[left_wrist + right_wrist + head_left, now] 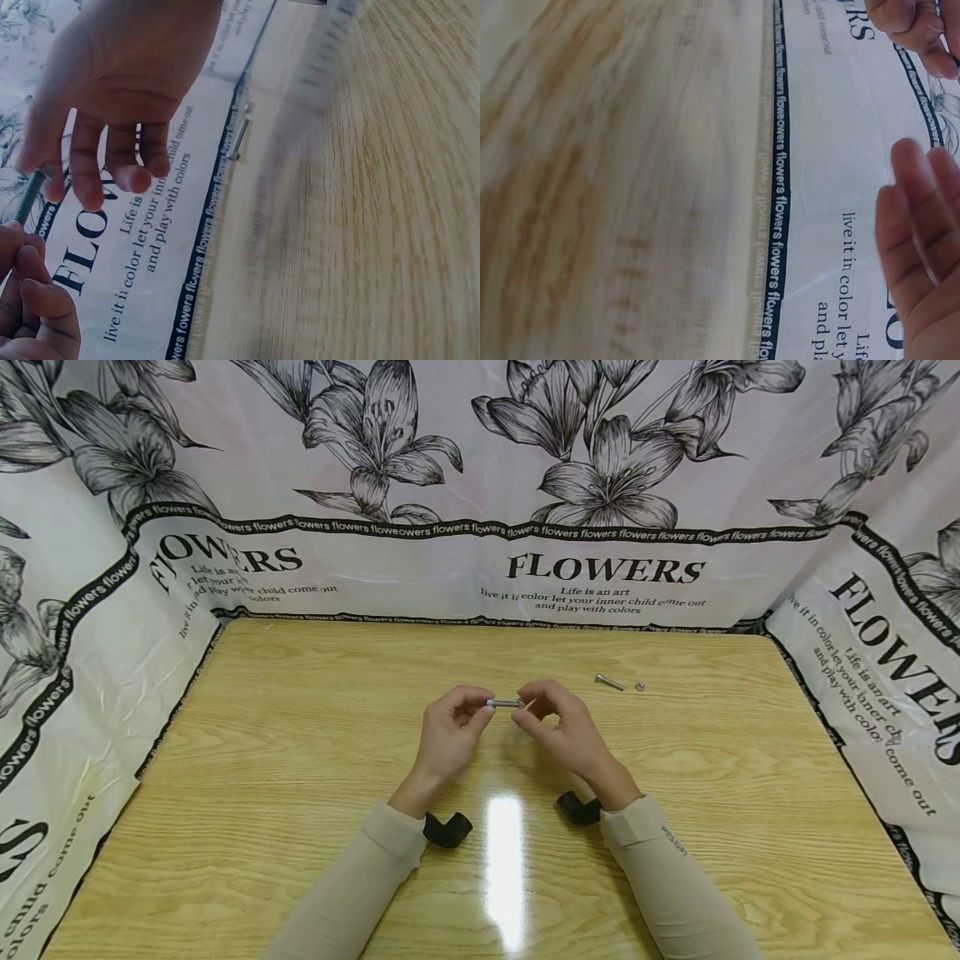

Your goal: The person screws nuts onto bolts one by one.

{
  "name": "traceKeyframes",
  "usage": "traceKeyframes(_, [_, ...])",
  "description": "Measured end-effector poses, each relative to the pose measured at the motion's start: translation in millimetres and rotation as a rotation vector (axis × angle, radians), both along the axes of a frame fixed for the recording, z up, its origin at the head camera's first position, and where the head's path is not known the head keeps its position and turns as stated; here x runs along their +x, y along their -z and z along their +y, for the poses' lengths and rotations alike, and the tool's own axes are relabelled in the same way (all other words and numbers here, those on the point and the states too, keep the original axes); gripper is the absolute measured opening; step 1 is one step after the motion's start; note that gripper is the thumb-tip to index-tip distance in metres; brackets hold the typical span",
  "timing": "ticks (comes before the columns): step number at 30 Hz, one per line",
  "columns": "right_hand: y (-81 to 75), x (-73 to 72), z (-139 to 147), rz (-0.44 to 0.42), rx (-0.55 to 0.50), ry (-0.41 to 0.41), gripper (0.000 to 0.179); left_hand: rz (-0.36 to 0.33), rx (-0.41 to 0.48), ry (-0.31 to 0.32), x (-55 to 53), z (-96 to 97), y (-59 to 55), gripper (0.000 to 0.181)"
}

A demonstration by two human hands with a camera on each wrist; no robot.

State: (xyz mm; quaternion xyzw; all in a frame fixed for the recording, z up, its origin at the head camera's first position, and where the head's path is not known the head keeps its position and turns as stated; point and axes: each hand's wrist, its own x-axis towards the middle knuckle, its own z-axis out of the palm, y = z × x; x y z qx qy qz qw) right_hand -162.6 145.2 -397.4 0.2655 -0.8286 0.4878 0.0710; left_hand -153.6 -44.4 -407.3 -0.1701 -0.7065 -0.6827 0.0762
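Observation:
In the head view my left hand (450, 731) pinches one end of a metal bolt (506, 703), which lies level between the two hands. At its other end, the thumb and forefinger of my right hand (566, 731) hold a small nut (522, 703). The left wrist view shows the bolt's threaded shank (28, 199) between the hands, the left hand (34, 300) below and the right hand (127, 90) above. Three fingers of the right hand stretch away from the nut. The right wrist view cuts off both pinches at its edge.
A second bolt (609, 682) and a loose nut (640, 687) lie on the wooden table (300, 710) at the back right. One black elbow pipe (448, 831) lies beside the left forearm, another (579, 808) by the right wrist. Flower-printed cloth (405, 568) walls the table.

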Motion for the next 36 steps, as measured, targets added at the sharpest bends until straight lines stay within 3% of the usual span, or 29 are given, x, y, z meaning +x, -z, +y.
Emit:
traceKeyframes(4, [0.2, 0.1, -0.2, 0.001, -0.039, -0.029, 0.029, 0.006, -0.005, -0.001, 0.7, -0.1, -1.3, 0.013])
traceKeyframes(10, [0.6, -0.9, -0.9, 0.074, -0.033, -0.055, 0.016, 0.004, -0.008, 0.002, 1.4, 0.3, -2.4, 0.012])
traceKeyframes(14, [-0.2, -0.9, -0.8, 0.073, -0.002, -0.032, 0.003, -0.002, -0.007, 0.002, 1.1, 0.3, -1.3, 0.012])
traceKeyframes(18, [-1.1, -1.0, -0.5, 0.064, 0.022, -0.022, 0.008, -0.004, -0.003, 0.006, 0.3, 0.7, 0.0, 0.012])
traceKeyframes(21, [-0.9, -0.5, 0.7, 0.029, 0.021, -0.017, 0.003, -0.008, 0.002, 0.007, 0.0, 0.7, 0.5, 0.012])
traceKeyframes(25, [0.1, -0.5, 2.6, -0.014, -0.01, -0.022, 0.021, -0.012, 0.002, 0.0, -0.2, 0.8, 0.7, 0.012])
traceKeyframes(28, [0.9, -1.6, 2.6, 0.014, -0.039, -0.049, 0.025, -0.008, -0.002, 0.0, -0.2, 0.8, 0.6, 0.013])
traceKeyframes(36, [0.5, -2.2, 1.3, 0.095, -0.017, -0.059, 0.011, -0.006, 0.007, 0.01, 0.4, 1.2, -0.1, 0.012])
